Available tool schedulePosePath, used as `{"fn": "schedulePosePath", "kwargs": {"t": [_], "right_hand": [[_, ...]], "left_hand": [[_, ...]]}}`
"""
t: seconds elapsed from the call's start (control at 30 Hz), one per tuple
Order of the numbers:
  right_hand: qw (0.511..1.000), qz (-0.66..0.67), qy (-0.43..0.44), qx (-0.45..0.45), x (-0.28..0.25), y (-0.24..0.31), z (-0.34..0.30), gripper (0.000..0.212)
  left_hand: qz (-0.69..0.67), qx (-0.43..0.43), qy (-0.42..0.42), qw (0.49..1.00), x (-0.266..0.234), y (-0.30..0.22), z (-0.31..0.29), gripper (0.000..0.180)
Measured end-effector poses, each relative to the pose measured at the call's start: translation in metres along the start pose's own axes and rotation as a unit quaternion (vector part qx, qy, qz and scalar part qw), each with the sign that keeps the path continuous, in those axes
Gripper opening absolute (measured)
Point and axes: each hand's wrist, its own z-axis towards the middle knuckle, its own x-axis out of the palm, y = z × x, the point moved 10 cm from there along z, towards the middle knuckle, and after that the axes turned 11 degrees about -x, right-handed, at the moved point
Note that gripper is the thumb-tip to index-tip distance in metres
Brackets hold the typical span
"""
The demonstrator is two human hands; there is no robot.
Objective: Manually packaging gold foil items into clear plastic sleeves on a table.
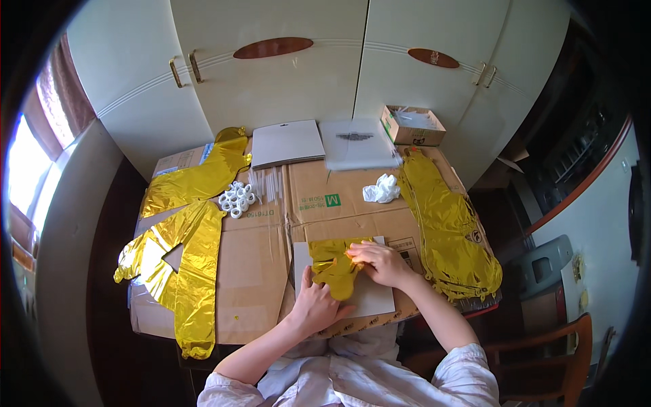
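Observation:
A folded gold foil balloon (332,263) lies on a grey card (371,298) at the table's near edge. My left hand (317,305) presses flat on its lower end, fingers spread. My right hand (380,261) pinches the balloon's upper right edge. Both hands rest on the foil.
The table is covered with brown cardboard (258,251). Flat gold foil balloons lie at the left (180,261), far left (200,176) and in a stack at the right (451,230). White rings (237,198), clear straws (268,183), crumpled white stuff (382,190), grey cards (288,142), clear bags (356,142) and a small box (412,125) sit beyond. A wooden chair (542,353) stands at right.

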Motion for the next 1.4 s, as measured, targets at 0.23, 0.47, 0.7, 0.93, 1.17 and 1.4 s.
{"fn": "schedulePosePath", "kwargs": {"t": [0.23, 0.47, 0.7, 0.93, 1.17, 1.4], "right_hand": [[0.998, -0.036, 0.016, -0.053, 0.006, 0.01, -0.009, 0.03], [0.996, -0.058, 0.025, -0.071, 0.005, 0.02, -0.01, 0.03], [0.994, -0.094, 0.027, -0.047, 0.008, 0.034, -0.017, 0.029], [0.99, -0.143, 0.0, -0.011, 0.011, 0.048, -0.018, 0.032], [0.99, -0.137, -0.019, -0.008, 0.006, 0.047, -0.023, 0.033], [0.986, -0.166, -0.015, -0.026, 0.011, 0.05, -0.021, 0.022]], "left_hand": [[-0.002, 0.0, -0.029, 1.0, -0.001, 0.0, -0.001, 0.047], [0.002, -0.002, -0.029, 1.0, -0.001, 0.0, -0.002, 0.045], [0.021, -0.001, -0.025, 0.999, 0.005, 0.001, -0.002, 0.043], [0.039, -0.001, -0.067, 0.997, -0.008, -0.002, -0.004, 0.04], [-0.056, -0.085, -0.08, 0.992, -0.092, 0.02, 0.012, 0.012], [0.014, -0.006, 0.001, 1.0, 0.004, 0.024, 0.076, 0.054]]}}
